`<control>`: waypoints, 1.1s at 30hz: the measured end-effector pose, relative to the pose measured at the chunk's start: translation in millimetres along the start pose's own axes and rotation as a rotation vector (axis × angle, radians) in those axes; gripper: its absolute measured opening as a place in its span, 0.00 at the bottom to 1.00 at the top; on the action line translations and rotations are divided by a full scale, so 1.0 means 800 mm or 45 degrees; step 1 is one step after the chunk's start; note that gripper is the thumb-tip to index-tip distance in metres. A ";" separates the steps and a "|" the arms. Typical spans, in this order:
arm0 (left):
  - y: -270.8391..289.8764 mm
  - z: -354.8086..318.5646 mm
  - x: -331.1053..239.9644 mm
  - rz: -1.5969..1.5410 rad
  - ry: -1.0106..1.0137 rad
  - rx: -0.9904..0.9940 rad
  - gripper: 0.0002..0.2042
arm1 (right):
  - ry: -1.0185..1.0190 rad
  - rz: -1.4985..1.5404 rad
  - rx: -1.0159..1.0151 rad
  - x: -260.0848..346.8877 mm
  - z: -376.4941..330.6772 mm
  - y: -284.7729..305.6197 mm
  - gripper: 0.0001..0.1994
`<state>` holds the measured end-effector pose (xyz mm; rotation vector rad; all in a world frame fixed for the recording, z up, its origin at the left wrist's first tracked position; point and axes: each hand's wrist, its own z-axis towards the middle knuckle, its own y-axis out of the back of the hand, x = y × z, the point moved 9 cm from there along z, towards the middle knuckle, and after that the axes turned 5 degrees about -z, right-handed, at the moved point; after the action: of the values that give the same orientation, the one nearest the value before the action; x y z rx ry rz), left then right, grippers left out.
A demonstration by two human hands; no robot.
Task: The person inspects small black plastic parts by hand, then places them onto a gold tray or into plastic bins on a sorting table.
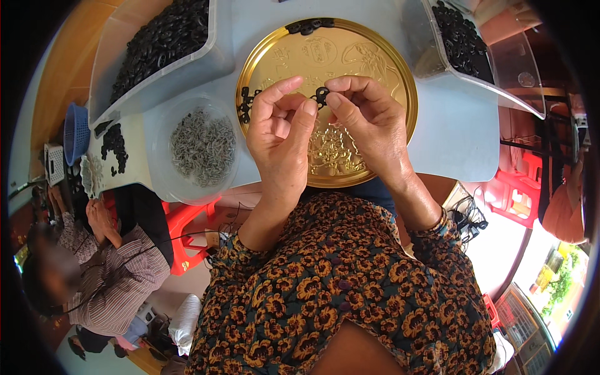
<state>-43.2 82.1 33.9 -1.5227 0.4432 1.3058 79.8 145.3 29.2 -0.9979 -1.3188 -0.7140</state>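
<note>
Above the round gold tray (409, 94), my two hands meet at a small black plastic link (321, 95) with holes in it. My right hand (372, 125) pinches its right side between thumb and forefinger. At its lower left is the thumb tip of my left hand (280, 137), which seems to grip that edge against curled fingers. The left forefinger is raised apart from the thumb. On the tray below lies a pile of small gold-toned metal pieces (337, 153). More black links (309, 26) sit at its far rim and others (245, 103) at its left rim.
Left of the tray stands a clear round tub (164, 181) with many small silvery pieces. Bins of black links stand at the far left (215, 37) and far right (531, 103). Loose black pieces (114, 147) lie on the table's left. Another person (119, 275) sits at lower left.
</note>
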 end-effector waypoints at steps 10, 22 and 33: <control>-0.005 -0.002 -0.004 -0.007 -0.014 0.045 0.16 | -0.017 0.070 0.063 -0.006 0.001 -0.002 0.09; -0.007 -0.001 0.000 -0.011 -0.011 0.045 0.15 | 0.033 0.169 -0.020 -0.004 -0.005 -0.002 0.09; -0.005 -0.003 -0.002 -0.041 -0.040 -0.029 0.15 | 0.118 0.110 -0.066 0.001 -0.006 -0.013 0.10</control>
<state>-39.3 81.1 36.7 -1.5200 0.3834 1.3124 72.6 136.4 32.4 -1.0447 -1.1754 -0.7233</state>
